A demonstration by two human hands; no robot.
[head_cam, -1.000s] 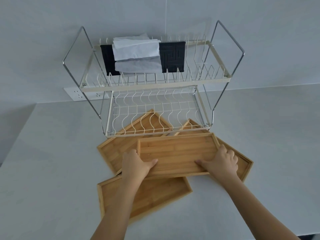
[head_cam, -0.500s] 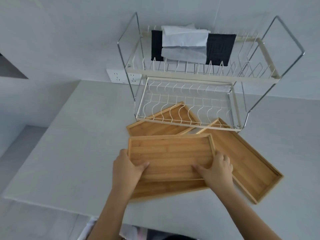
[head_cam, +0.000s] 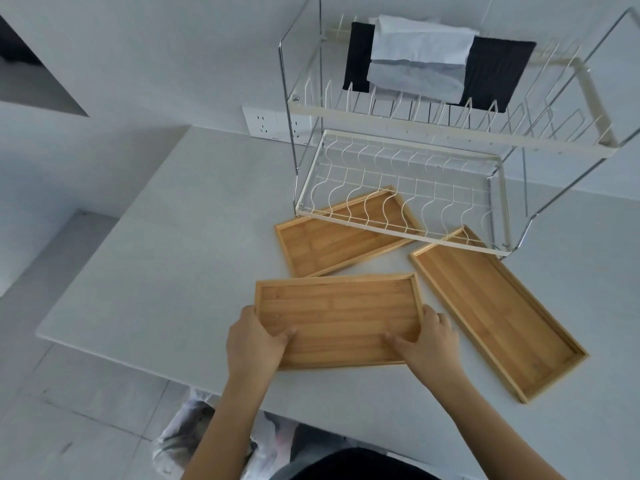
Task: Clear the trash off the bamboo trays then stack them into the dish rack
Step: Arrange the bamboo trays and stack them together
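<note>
Left hand (head_cam: 254,341): clamped on the held tray's left end, thumb inside.
Held tray (head_cam: 337,318): bamboo, rectangular, low rim, nothing in it, at the table (head_cam: 156,271) front edge.
Right hand (head_cam: 429,342): gripping its right end, thumb inside.
Back tray (head_cam: 332,240): bare, partly under the dish rack (head_cam: 398,216).
Right tray (head_cam: 495,310): bare, angled.
Rack top tier: dark cloth (head_cam: 495,74) with white paper (head_cam: 419,60).
Count: three trays, one rack.
</note>
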